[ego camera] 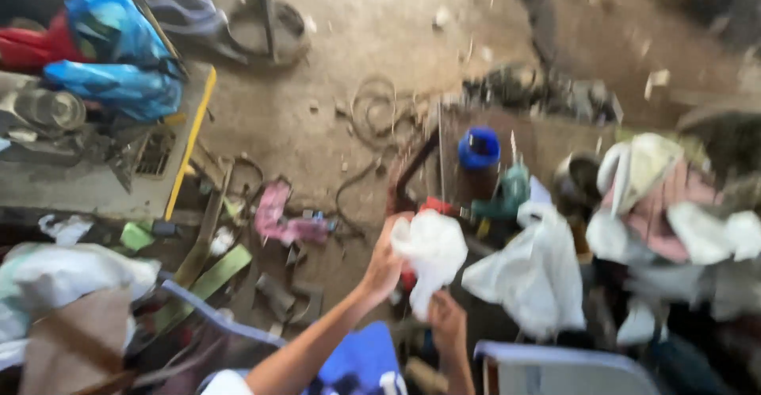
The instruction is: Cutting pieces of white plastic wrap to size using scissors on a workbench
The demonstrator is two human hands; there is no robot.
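Observation:
A crumpled white plastic bag (432, 254) hangs between both hands at the lower middle of the blurred head view. My left hand (384, 264) grips its upper left edge, arm reaching up from the bottom. My right hand (446, 322) pinches its lower end from below. Just right of them lies a larger white plastic bag (533, 272). Behind the held bag stand a jar with a blue lid (478, 151) and a teal tool (507, 193).
A pile of white and pink rags (670, 213) fills the right. Blue plastic bags (119, 54) sit on a yellow-edged bench (190, 137) at left. Wires, straps and a pink scrap (277, 217) litter the dirt floor. A pale chair edge (555, 355) is at the bottom.

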